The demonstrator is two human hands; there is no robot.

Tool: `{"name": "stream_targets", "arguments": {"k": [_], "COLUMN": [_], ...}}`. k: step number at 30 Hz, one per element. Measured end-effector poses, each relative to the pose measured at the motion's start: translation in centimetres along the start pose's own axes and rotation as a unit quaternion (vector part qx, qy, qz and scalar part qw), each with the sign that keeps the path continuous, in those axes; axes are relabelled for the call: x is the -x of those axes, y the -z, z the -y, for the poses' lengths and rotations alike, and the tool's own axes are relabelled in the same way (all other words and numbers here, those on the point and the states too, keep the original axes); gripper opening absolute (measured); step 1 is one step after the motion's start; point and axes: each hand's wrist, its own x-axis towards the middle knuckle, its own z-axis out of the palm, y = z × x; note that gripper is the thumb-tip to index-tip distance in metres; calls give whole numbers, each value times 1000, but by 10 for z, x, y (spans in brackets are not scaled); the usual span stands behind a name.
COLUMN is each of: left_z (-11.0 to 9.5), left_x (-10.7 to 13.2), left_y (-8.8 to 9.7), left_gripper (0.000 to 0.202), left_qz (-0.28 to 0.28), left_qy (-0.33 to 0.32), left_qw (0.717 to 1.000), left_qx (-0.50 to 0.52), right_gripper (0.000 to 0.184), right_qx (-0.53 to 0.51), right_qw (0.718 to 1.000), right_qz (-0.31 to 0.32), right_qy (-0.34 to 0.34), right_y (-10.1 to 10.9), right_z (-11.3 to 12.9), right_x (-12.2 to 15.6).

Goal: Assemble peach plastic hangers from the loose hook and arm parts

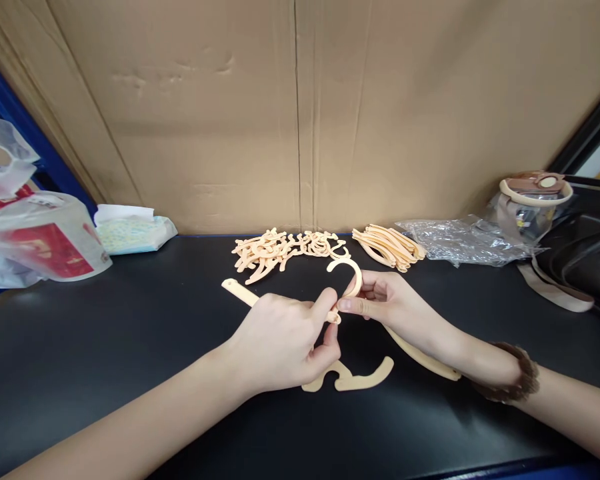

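My left hand (283, 340) is closed around a flat beige hanger arm (237, 291), whose far end sticks out to the upper left. My right hand (387, 299) pinches a beige hanger hook (355, 272) between thumb and fingers, its curve pointing up. The hook's base and the arm's near end meet between my fingertips; whether they are joined I cannot tell. A curved, notched beige piece (367, 381) lies on the table, partly hidden below my left hand. Under my right forearm rests a long curved beige strip (425, 359).
On the black table (130, 333), piles of short beige hanger pieces (265, 252), hooks (323, 243) and long strips (387, 247) lie at the back. Clear plastic wrap (465, 240) and a strapped cup (530, 207) stand right; a wipes pack (135, 230) and plastic bag (45, 237) left.
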Motion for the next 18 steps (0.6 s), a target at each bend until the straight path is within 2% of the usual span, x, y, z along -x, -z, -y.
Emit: {"name": "stream_targets", "arguments": {"k": [12, 18], "left_z": [-3, 1], "left_x": [-1, -1], "left_y": [-8, -9], "left_gripper": [15, 9], "left_qz": [33, 79], "left_qy": [12, -8], "left_qw": [999, 996], "left_qx": [-19, 28], "right_gripper": [30, 33], "right_qx": [3, -27], "right_qw": [1000, 999], "right_qz": [-13, 11], "right_qy": [-10, -23], "right_y": [-3, 3], "right_z": [0, 3], "right_x": [1, 2]}}
